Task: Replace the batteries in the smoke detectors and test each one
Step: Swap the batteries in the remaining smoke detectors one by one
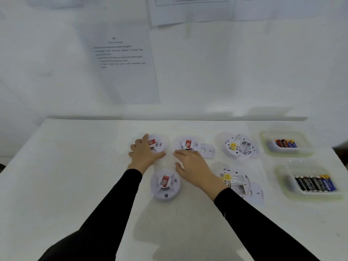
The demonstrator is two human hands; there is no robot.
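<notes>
Other items: two clear trays stood along the table's [75, 166] right edge. The far tray [267, 140] and the near tray [282, 185] each held batteries laid side by side, long axes running roughly from far edge to near edge. Printed sheets [124, 63] hung on the wall beyond the far edge. A loose mounting plate [208, 150] lay just right of the middle detector [188, 145].

Hands: both arms wore black sleeves. The left hand [145, 155] lay open over the left side of the far-left detector [157, 146], fingers spread, gripping nothing. The right hand [192, 166] rested flat at the middle detector's near rim, fingers straight and pointing left, likewise holding nothing.

Detectors: five sat mid-table. Those two and a near detector [165, 183], which lay between the wrists, faced up. Their red labels ran lengthwise toward the far edge. Two overturned detectors, one far [238, 146] and one near [235, 180], showed their undersides toward the trays.
</notes>
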